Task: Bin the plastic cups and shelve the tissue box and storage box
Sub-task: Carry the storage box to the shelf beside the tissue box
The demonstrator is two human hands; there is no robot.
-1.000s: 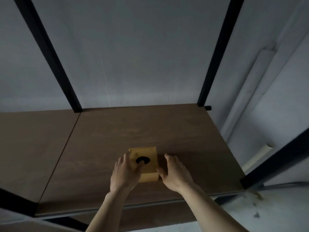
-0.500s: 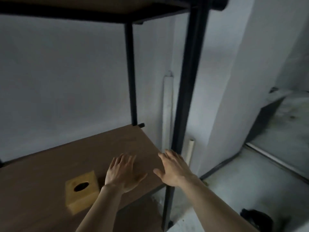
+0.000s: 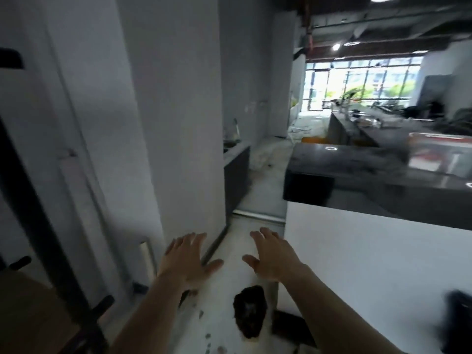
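My left hand [image 3: 187, 260] and my right hand [image 3: 274, 255] float palm-down over the floor, fingers spread, holding nothing. Only a corner of the brown wooden shelf board [image 3: 30, 310] with its black post [image 3: 43, 200] shows at the lower left. The yellow tissue box is out of view. No plastic cups or storage box can be made out in this blurred view.
A grey wall corner [image 3: 178, 123] stands straight ahead. A white counter with a dark glossy top [image 3: 383, 180] fills the right. A dark patch [image 3: 250, 315] marks the pale floor below my hands. A narrow passage [image 3: 258, 180] leads toward bright windows.
My hands let go of the yellow tissue box on the shelf and drew back. My head has swung right, from the shelf to the passage and counter.
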